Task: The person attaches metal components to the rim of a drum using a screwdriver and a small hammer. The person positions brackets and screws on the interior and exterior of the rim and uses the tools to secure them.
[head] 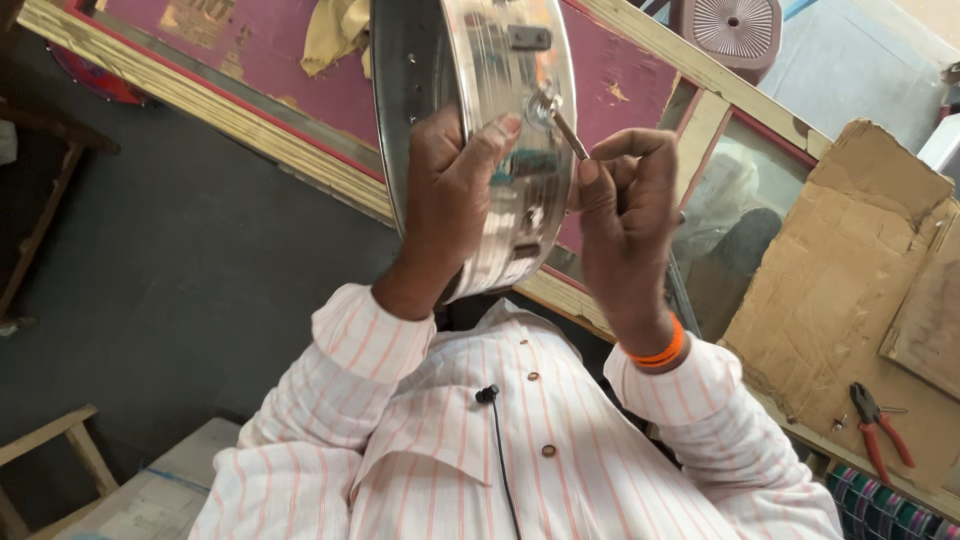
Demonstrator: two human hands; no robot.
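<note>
Two hands at work, both mine, logged from the head view.

Item one: left hand (452,200). Fingers curled tight around the rim of a round steel drum-like ring (480,90), thumb pressed on its shiny outer band. I hold the ring up on edge, in front of my chest, above the striped shirt (500,460).

Item two: right hand (628,215). Fingers closed in a pinch on a thin metal tool (568,132), a small rod or driver whose tip meets a round fitting (543,103) on the ring's outer band. I cannot tell whether the tip is seated in the fitting or only resting against it.

Item three: surroundings. Wooden frame with a maroon panel (250,45) slanting behind the ring; yellow cloth (335,30) lying on it. Flattened cardboard (850,260) at right, with red-handled pliers (878,430) lying on it, well apart from both hands. Plastic stool (735,25) at the top. Orange band (655,352) on my right wrist.

Risks, as I judge them: the tool tip may skate off the fitting, because the band is polished and curved, and jab my left thumb just beside it. The ring, held by one hand only, may twist under the tool's push. A loosened small part could drop onto the dark floor (180,260) and be hard to find.
</note>
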